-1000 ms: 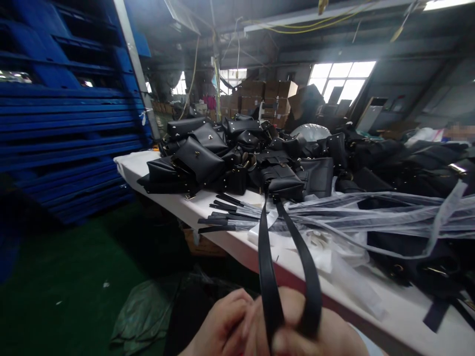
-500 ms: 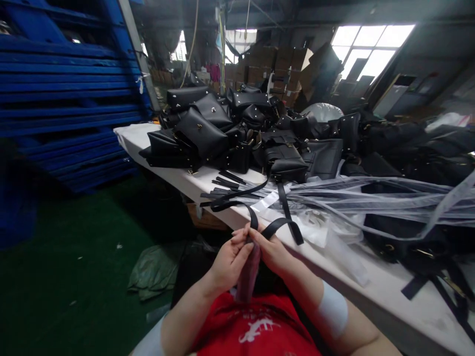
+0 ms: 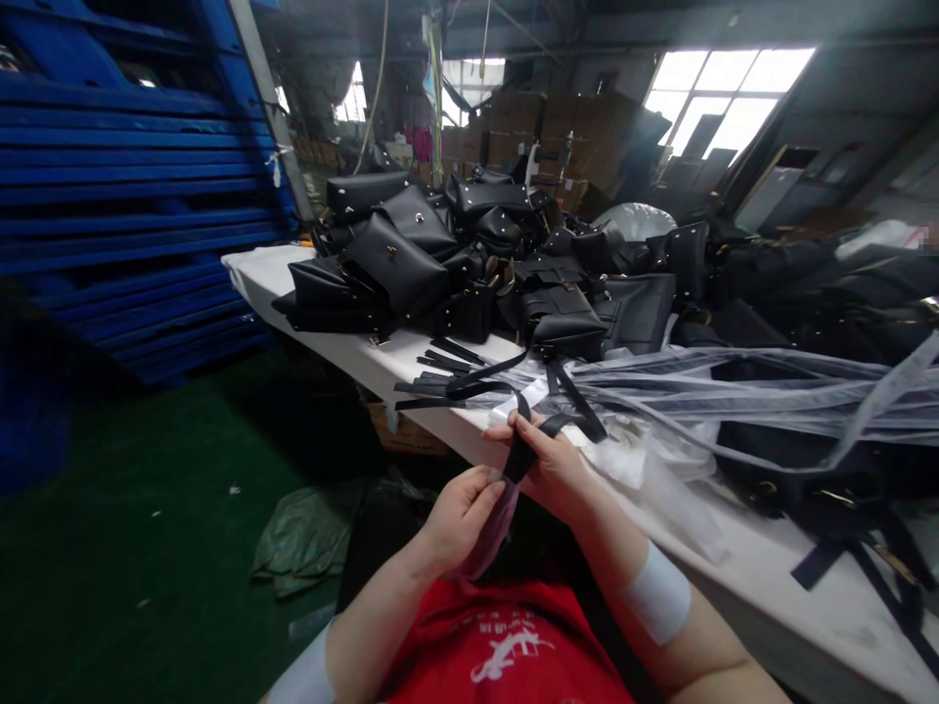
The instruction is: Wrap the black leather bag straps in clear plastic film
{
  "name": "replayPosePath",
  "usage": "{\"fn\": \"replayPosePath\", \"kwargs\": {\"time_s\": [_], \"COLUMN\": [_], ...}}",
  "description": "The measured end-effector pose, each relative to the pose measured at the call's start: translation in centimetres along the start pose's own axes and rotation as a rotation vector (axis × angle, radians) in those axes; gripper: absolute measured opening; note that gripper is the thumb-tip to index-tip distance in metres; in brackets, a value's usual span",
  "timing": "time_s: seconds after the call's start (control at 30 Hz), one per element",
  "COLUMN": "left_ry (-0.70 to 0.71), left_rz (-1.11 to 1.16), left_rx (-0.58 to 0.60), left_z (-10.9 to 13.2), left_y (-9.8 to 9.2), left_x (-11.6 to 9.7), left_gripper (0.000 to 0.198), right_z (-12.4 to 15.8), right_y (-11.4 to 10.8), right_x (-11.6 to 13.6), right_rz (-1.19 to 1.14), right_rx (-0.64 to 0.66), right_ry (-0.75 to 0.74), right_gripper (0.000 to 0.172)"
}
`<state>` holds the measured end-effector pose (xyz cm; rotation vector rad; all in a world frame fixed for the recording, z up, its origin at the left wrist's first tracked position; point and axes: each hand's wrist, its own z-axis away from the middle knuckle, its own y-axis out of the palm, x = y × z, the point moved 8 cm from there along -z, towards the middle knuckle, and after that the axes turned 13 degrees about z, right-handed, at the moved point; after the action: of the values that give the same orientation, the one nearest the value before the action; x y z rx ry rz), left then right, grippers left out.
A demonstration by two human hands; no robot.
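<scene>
My right hand (image 3: 552, 462) is closed on a black leather strap (image 3: 522, 445) at the near edge of the white table (image 3: 740, 577). The strap runs up from my fingers to a black handbag (image 3: 563, 321) on the table. My left hand (image 3: 464, 510), just below and to the left, pinches a thin translucent plastic film (image 3: 490, 528) that hangs down from the strap's end. The two hands are a little apart, in front of my red shirt.
A heap of black handbags (image 3: 411, 259) covers the table's far side. Loose black straps (image 3: 440, 376) and clear plastic sleeves (image 3: 734, 391) lie near the edge. Blue pallets (image 3: 124, 196) stand at left. A crumpled plastic bag (image 3: 308, 533) lies on the green floor.
My right hand has risen toward the table edge with the strap. My left hand has dropped away from it, drawing the plastic film down off the strap.
</scene>
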<state>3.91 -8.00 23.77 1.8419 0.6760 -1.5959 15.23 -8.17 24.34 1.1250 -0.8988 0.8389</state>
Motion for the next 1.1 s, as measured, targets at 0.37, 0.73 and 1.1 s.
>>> {"fn": "replayPosePath", "kwargs": {"time_s": [0.37, 0.73, 1.1], "left_ry": [-0.055, -0.151, -0.243], "left_rz": [-0.131, 0.206, 0.165], "left_rx": [0.07, -0.07, -0.029], "left_z": [0.1, -0.6, 0.5], "left_y": [0.3, -0.5, -0.2], "left_x": [1.8, 1.9, 4.8], "left_gripper": [0.034, 0.039, 0.039], "right_z": [-1.1, -1.7, -2.4], "right_y": [-2.7, -2.0, -2.2], "right_x": [1.6, 0.7, -1.3], "right_rz": [-0.209, 0.341, -0.07], "right_rx": [-0.139, -0.146, -0.121], "right_ry": [-0.028, -0.186, 0.032], "right_gripper": [0.022, 0.033, 0.028]}}
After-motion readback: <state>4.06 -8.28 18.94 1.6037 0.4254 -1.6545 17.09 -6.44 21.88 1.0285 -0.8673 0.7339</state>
